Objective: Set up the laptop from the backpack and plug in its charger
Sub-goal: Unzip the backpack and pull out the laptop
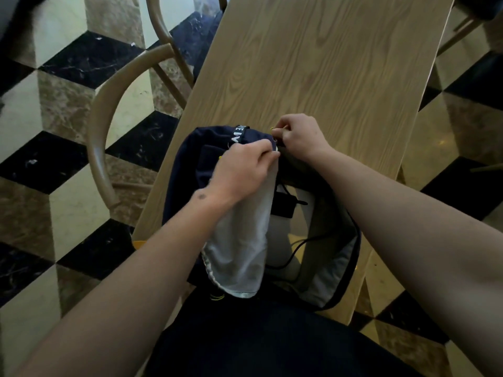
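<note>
A dark navy backpack (190, 159) lies on the near end of the wooden table (313, 77), its main compartment unzipped. My left hand (245, 170) grips the front flap, showing its pale grey lining (242, 235). My right hand (299, 137) pinches the yellow zipper pull at the bag's top. Inside, a black charger brick (283, 205) and its black cable (299, 246) lie on a light grey laptop (296, 227), which is partly hidden by the flap.
A curved wooden chair (109, 110) stands left of the table on a black, cream and brown tiled floor. Another chair's legs (460, 31) show at the top right. Bare tabletop stretches beyond the backpack.
</note>
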